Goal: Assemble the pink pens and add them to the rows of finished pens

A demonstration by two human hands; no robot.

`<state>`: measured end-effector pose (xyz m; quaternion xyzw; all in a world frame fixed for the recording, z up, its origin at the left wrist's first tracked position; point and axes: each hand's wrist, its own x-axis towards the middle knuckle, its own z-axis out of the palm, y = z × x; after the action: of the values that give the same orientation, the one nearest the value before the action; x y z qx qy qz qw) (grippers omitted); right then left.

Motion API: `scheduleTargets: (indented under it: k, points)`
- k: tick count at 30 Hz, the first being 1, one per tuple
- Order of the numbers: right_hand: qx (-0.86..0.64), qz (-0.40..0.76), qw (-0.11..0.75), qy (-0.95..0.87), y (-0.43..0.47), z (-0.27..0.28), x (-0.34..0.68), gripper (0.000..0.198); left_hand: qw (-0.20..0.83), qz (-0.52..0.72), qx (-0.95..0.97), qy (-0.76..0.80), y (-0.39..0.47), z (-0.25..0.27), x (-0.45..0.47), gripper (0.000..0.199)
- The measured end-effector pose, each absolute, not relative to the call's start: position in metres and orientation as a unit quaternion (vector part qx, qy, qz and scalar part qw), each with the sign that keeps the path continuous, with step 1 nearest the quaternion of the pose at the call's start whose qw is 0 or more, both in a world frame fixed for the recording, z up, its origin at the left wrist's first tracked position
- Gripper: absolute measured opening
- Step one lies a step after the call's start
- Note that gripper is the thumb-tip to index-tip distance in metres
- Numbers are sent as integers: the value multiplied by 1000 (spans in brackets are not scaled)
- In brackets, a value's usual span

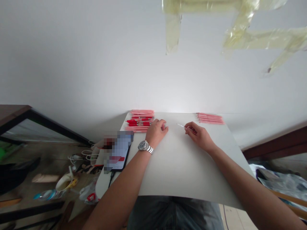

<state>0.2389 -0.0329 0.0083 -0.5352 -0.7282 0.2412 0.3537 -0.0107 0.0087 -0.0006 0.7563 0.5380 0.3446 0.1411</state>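
My right hand [198,135] pinches a thin whitish pen refill [180,125] over the middle of the table. Its narrow tip points left, and a bit of red shows at the fingers. My left hand [157,130], with a silver watch at the wrist, is closed with its fingers curled. Something pinkish may be between the fingertips, but I cannot make it out. Close by on its left lie red pens [140,123], between rows of pink pencil-like sticks [142,112]. Another row of pink sticks [210,118] lies at the back right, beyond my right hand.
The white table [177,169] stands against a white wall. At its left edge lies a phone [121,151] with a cable plugged in. On the floor to the left are a cup [64,182], a plastic bottle [48,194] and bags. Yellowish tape [172,32] sticks to the wall.
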Motion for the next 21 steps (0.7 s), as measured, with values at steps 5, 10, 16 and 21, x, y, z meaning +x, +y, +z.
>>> scheduleTargets:
  k: [5, 10, 16, 21]
  points:
    - [-533, 241, 354, -729, -33, 8, 239, 21, 133, 382, 745, 531, 8, 4, -9, 18]
    - [-528, 244, 367, -726, -34, 10, 238, 22, 205, 450, 743, 451, 3, 14, -4, 19]
    - [-514, 235, 386, -729, -35, 11, 238, 23, 418, 476, 683, 365, 1, 11, 5, 26]
    - [-505, 235, 391, -733, -36, 12, 237, 24, 498, 465, 658, 321, -2, 11, 11, 28]
